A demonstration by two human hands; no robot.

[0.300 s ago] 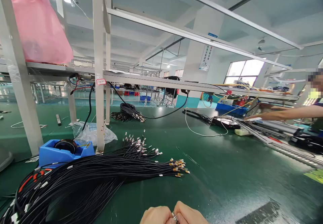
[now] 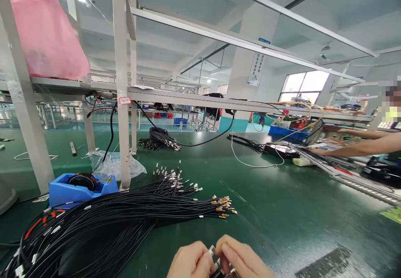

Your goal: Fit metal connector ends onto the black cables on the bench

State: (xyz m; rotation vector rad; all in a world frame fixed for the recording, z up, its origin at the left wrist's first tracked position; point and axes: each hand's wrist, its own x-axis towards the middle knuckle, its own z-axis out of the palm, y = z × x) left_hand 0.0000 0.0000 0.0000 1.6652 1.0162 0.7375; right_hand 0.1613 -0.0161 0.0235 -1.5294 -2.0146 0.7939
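Clamping a small silvery part (image 2: 212, 251), the left of 2 hands (image 2: 191, 261) sits beside the right (image 2: 243, 258), whose grip is unclear.

A poster (image 2: 256, 70) hangs on a pillar (image 2: 242, 62).

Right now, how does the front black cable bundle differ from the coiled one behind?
The front bundle stretches out long; the coiled bundle is looped compactly. The front bundle lies nearer, looking bigger; the coiled bundle lies farther back, looking smaller. Both are black with light tips.
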